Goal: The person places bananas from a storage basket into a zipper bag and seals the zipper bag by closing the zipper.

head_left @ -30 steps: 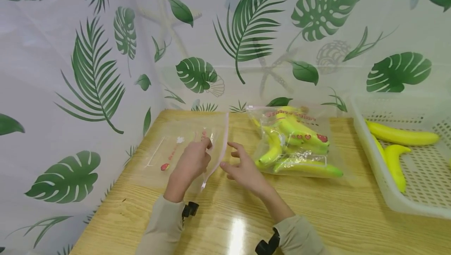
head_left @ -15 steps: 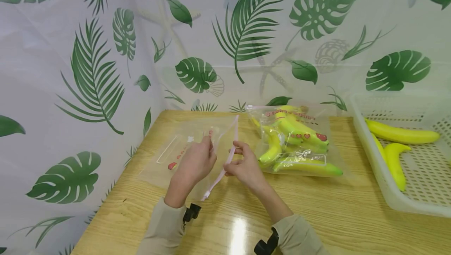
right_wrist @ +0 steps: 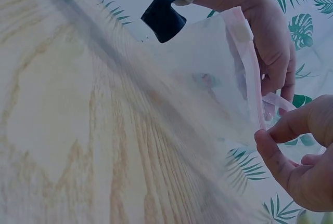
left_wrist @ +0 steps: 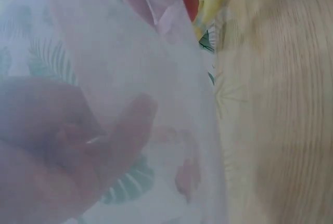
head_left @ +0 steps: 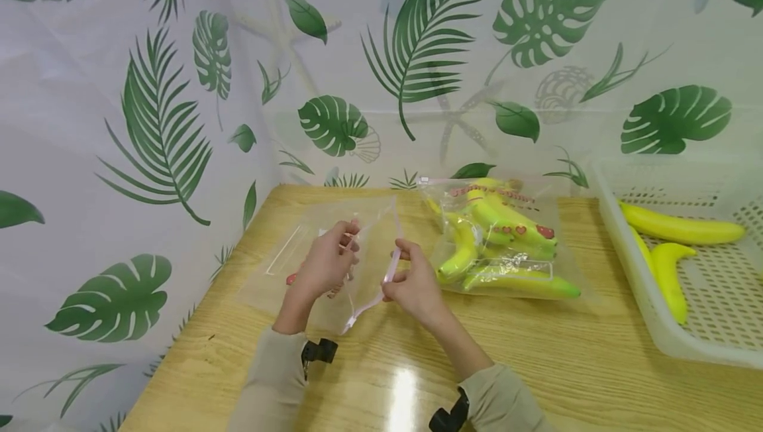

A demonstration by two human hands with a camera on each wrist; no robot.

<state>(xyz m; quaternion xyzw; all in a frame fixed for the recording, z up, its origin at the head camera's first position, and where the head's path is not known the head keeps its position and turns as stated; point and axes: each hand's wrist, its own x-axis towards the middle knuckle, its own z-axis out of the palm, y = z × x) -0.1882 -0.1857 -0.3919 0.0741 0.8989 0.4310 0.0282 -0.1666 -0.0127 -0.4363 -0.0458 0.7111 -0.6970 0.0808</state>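
Observation:
A clear zip bag with pink print lies at the left of the table, its mouth parted. My right hand pinches the pink zip edge between thumb and fingers. My left hand holds the opposite edge of the mouth with curled fingers, drawn to the left. In the left wrist view the bag's film covers most of the left hand, so its fingertips are blurred. In the right wrist view the zip slider sits at the near end of the mouth.
A second zip bag, filled with several yellow-green bananas, lies to the right of the hands. Farther right stands a white plastic basket with yellow bananas. A leaf-patterned curtain bounds the table behind and at left.
My right hand has taken hold of the pink zip edge, which it was apart from a second ago. My left hand has shifted from the bag's upper face to its edge, and the mouth has widened.

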